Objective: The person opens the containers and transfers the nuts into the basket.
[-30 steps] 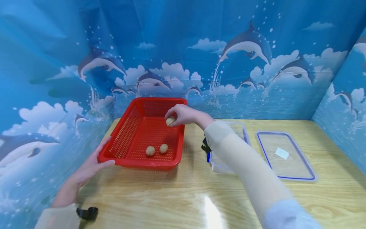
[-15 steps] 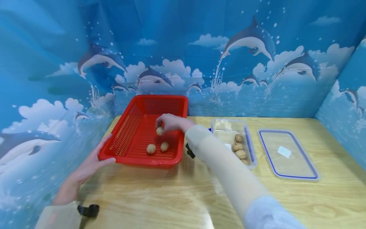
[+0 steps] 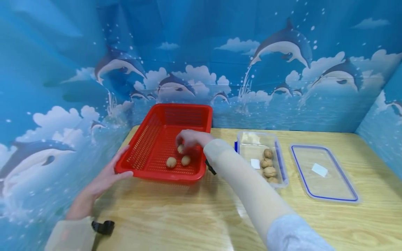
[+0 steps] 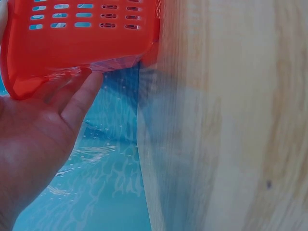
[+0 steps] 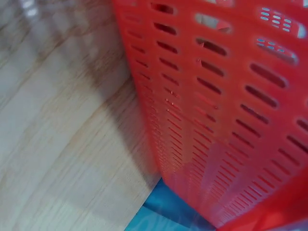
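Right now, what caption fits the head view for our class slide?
Left hand touching a red basket, right hand at a walnut inside, more walnuts in a clear box alongside.

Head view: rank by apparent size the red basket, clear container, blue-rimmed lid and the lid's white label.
Red basket
Clear container and blue-rimmed lid: too alike to rank, container partly hidden
White label

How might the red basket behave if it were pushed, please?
The red basket is heavily slotted, so probably light. It looks fairly stiff, showing no visible sagging. The walnuts inside may roll, being nearly round.
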### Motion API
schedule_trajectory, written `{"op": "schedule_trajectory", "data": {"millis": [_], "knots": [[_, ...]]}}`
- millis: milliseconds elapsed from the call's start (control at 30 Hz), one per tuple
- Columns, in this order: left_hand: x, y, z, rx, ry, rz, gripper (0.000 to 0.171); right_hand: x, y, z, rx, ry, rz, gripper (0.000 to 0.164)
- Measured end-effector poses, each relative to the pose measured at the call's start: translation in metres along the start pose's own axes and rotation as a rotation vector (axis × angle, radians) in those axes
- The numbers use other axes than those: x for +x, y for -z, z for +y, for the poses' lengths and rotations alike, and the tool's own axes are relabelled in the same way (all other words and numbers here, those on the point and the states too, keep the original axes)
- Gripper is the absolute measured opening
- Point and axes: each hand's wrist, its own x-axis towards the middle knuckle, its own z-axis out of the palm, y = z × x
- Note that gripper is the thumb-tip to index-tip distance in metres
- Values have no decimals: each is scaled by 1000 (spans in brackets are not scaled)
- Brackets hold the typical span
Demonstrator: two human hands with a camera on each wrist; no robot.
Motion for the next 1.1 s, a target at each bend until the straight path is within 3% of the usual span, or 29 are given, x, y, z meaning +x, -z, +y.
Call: {"op": "schedule_trajectory", "data": {"millis": [300,600,833,1100], "knots": [[0,-1,-2,1,-7,-7,78,-3,-3,-1,-32,-55,-10,27],[0,0,-2,4,1,2,77,4,-8,-2,-176,-1,-34,18],[2,-2,-2,-18,-22,-11,77,4,-1,2,-222,85,-24,21],[-1,-2,-1,-4,-19,-8,78,-7,21,-5,-80,247,-54,40]]}}
